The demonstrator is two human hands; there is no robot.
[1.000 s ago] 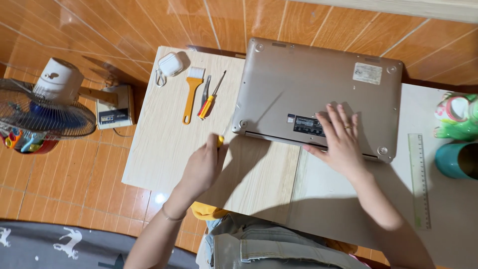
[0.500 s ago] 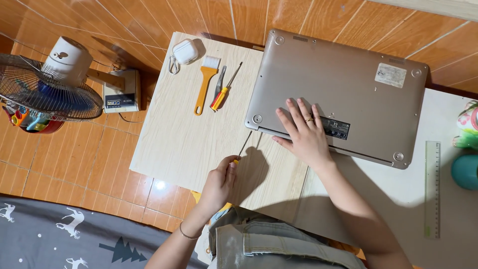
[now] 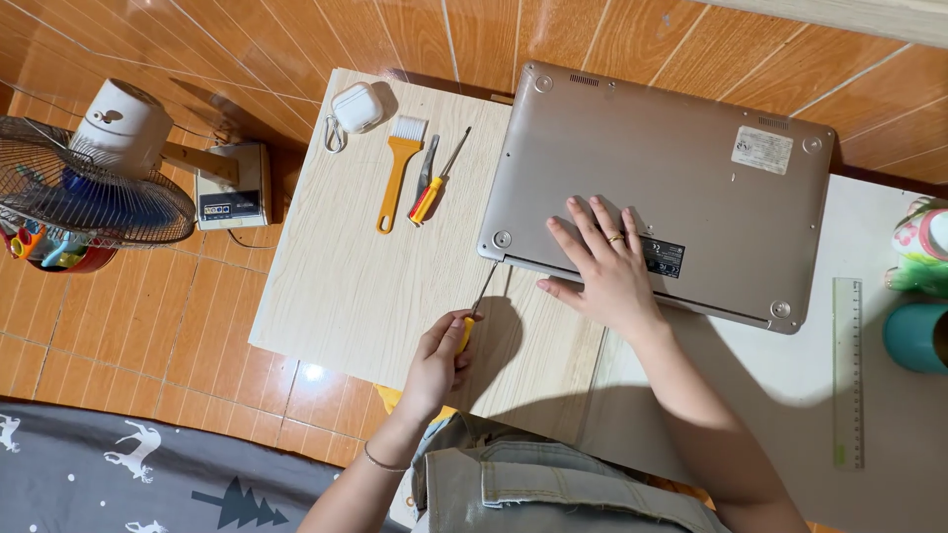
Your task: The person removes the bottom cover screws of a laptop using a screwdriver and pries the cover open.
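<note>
A silver laptop (image 3: 691, 128) lies upside down, bottom panel up, on a light wooden low table (image 3: 346, 286). My right hand (image 3: 602, 262) presses flat on the panel near its front edge, fingers spread, a ring on one finger. My left hand (image 3: 439, 360) grips the yellow handle of a screwdriver (image 3: 477, 306). Its thin shaft points up to the laptop's near-left corner by a screw (image 3: 503, 239).
At the table's far left lie an orange-handled brush (image 3: 397, 168), a second yellow-and-red screwdriver (image 3: 434, 183), a grey pry tool and a white earbud case (image 3: 355, 107). A fan (image 3: 84, 183) stands on the floor left. A ruler (image 3: 847, 370) and teal cup (image 3: 916, 336) sit right.
My right hand slid left along the laptop's front edge. My left hand tilted the screwdriver so its tip now reaches the laptop's near-left corner. The camera view shifted.
</note>
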